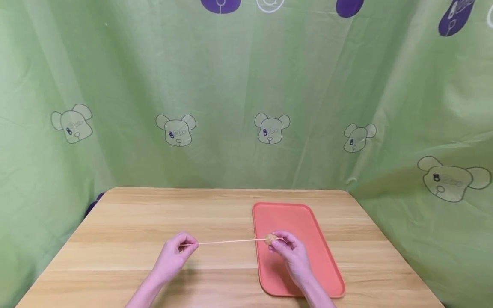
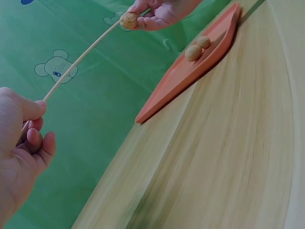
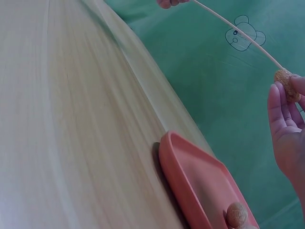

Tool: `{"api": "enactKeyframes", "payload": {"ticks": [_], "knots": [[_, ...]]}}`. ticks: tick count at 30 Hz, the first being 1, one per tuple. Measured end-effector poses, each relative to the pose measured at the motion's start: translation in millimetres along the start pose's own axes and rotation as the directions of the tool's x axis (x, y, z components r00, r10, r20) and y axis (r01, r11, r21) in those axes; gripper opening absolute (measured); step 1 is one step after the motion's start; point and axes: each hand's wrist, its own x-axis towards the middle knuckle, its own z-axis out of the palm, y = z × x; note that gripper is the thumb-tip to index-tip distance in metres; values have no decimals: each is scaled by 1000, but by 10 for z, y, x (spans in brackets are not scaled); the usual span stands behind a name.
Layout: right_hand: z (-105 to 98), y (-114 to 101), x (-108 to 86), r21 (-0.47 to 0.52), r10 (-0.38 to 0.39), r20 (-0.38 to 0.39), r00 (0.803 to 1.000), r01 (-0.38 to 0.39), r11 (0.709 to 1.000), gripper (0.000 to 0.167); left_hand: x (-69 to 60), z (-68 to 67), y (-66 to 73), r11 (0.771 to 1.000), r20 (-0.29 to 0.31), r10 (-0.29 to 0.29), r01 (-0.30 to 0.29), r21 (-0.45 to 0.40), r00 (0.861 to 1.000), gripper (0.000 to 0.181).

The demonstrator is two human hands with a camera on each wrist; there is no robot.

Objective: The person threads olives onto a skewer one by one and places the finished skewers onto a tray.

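A thin wooden skewer (image 1: 231, 241) runs nearly level above the table between the two hands. My left hand (image 1: 172, 258) pinches it near its left end, between thumb and fingers. At its right end is a brown, rough-skinned ball (image 1: 270, 239), like a fried meatball, which my right hand (image 1: 295, 256) holds between thumb and fingers, over the tray. How far the skewer passes through the ball is hard to tell. In the left wrist view two more such balls (image 2: 193, 53) lie on the orange-pink tray (image 2: 162, 95); in the head view my right hand and forearm hide them.
The tray (image 1: 285, 214) lies lengthwise on the right half of a light wooden table (image 1: 127, 239). A green curtain (image 1: 223, 85) printed with bear heads hangs behind the table and along both sides.
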Motion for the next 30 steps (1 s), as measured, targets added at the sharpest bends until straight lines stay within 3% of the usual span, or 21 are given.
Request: {"api": "enactKeyframes", "payload": {"ticks": [15,30], "knots": [[49,3,22,13,-2,-3,1000,2,1000,26,15,98,-4,998,-5,-38,37,-56,999,7],[92,65,33,136,33,38,999,-38,990,35,-1,134,28,995,4,-37,37,-89,999,8]]}}
